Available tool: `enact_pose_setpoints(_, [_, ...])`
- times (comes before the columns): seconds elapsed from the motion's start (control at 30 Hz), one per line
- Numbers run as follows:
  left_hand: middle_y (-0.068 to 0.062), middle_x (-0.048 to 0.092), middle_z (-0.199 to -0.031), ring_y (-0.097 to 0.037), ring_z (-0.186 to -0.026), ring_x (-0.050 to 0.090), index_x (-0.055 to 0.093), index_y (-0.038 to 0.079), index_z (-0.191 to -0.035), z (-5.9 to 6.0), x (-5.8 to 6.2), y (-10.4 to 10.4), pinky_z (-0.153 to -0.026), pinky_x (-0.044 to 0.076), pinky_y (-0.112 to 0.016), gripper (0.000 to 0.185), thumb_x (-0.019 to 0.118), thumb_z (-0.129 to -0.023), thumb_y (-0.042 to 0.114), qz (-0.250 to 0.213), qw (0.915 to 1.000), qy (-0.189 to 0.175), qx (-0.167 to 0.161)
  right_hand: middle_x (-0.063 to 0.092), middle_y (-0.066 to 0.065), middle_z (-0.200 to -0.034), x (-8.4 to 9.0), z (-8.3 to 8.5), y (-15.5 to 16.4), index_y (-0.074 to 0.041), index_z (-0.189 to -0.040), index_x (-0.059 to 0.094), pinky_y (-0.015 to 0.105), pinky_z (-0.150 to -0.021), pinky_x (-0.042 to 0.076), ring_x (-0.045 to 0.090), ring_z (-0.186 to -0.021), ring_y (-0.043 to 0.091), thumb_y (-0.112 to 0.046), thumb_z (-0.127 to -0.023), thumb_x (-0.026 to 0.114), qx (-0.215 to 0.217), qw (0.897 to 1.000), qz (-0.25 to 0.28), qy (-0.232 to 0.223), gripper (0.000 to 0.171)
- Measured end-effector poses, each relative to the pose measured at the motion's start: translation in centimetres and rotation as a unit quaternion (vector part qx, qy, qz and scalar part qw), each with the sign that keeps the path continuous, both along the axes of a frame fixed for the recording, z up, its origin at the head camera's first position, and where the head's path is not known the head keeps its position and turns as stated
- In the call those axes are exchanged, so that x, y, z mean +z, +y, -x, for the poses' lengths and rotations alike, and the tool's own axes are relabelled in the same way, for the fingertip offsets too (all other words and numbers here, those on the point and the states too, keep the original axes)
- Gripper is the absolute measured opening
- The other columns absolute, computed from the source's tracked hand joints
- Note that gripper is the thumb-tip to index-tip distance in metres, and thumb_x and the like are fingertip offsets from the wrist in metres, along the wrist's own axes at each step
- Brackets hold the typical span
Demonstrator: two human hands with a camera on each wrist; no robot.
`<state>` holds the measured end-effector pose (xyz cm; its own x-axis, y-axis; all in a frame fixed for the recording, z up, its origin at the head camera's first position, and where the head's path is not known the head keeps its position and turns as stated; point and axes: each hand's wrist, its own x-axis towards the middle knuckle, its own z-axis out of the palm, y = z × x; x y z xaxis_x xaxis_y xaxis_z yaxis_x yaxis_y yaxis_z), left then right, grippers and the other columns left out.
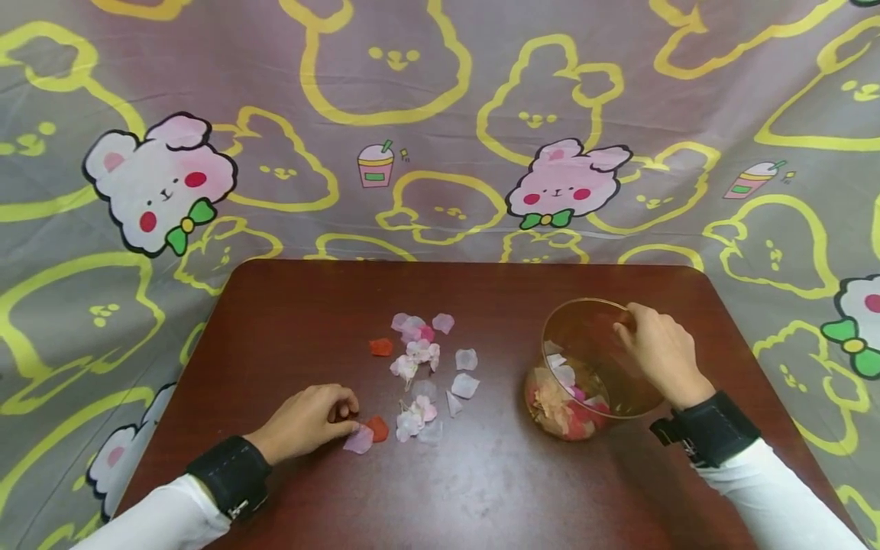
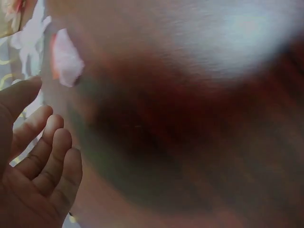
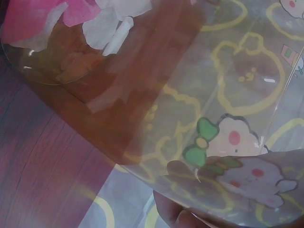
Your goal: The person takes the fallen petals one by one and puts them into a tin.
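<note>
So closest to the camera you've got both forearms in white sleeves with black wrist straps, resting on a dark red-brown table (image 1: pixel 481 489). The left hand (image 1: pixel 311 418) sits low on the tabletop with its fingers curled in, fingertips right at a pale pink petal (image 1: pixel 360 439) and touching or nearly touching it; an orange-red petal (image 1: pixel 376 428) lies just beside that one. Can't really tell from the head view if it's actually pinching anything, and the left wrist view only shows loosely bent fingers (image 2: pixel 45 156) and blur.

A bit further in, the scattered petals (image 1: pixel 422 367) are spread over the middle of the table, mostly pink and white, with one more red petal (image 1: pixel 381 347) off to their left.

Over on the right, the right hand (image 1: pixel 661 351) grips the far rim of a clear glass bowl (image 1: pixel 584 367), tipped toward the petals. There's a heap of petals inside it already.

Behind everything hangs a grey cloth (image 1: pixel 440 114) with bunny cartoons.
</note>
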<state>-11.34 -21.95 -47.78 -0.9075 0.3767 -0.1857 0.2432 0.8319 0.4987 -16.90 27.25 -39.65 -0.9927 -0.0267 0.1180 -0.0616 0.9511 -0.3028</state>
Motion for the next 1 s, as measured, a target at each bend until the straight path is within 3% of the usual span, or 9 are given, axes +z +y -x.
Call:
enact_pose_setpoints(0.23, [0.008, 0.053, -0.076, -0.003, -0.069, 0.046, 0.062, 0.021, -0.080, -1.2, -1.0, -0.3, -0.059, 0.036, -0.022, 0.025, 0.087, -0.078, 0.022, 0.003, 0.9996, 0.020, -0.018, 0.068, 0.014, -0.076, 0.1, 0.1, 0.1, -0.003, -0.097, 0.066, 0.036, -0.048, 0.038, 0.058, -0.060, 0.026, -0.018, -0.096, 0.066, 0.005, 1.000, 0.003, 0.003, 0.015])
enact_pose_setpoints(0.47, [0.009, 0.051, -0.074, -0.004, -0.068, 0.045, 0.059, 0.022, -0.075, -1.4, -1.2, -0.3, -0.059, 0.036, -0.022, 0.026, 0.084, -0.079, 0.015, -0.002, 0.9994, 0.032, -0.012, 0.070, 0.015, -0.079, 0.1, 0.1, 0.1, -0.003, -0.099, 0.067, 0.036, -0.049, 0.038, 0.058, -0.060, 0.026, -0.018, -0.097, 0.066, 0.000, 1.000, 0.004, 0.002, 0.015])
enact_pose_setpoints(0.7, [0.010, 0.052, -0.070, 0.000, -0.065, 0.045, 0.061, 0.020, -0.073, -1.0, -0.6, -0.5, -0.057, 0.037, -0.019, 0.023, 0.079, -0.082, 0.008, -0.034, 0.9987, 0.028, -0.025, 0.071, 0.016, -0.080, 0.0, 0.2, 0.0, -0.003, -0.099, 0.068, 0.037, -0.049, 0.039, 0.059, -0.060, 0.026, -0.018, -0.097, 0.066, 0.000, 1.000, 0.004, 0.000, 0.016])
enact_pose_setpoints(1.0, [0.007, 0.055, -0.069, -0.005, -0.061, 0.048, 0.063, 0.017, -0.079, 0.7, 1.2, 0.3, -0.053, 0.039, -0.021, 0.017, 0.075, -0.087, 0.009, -0.057, 0.9982, 0.014, 0.000, 0.070, 0.014, -0.079, 0.0, 0.1, 0.0, -0.003, -0.098, 0.067, 0.036, -0.050, 0.039, 0.057, -0.060, 0.025, -0.019, -0.097, 0.066, -0.003, 1.000, 0.004, -0.010, 0.015])
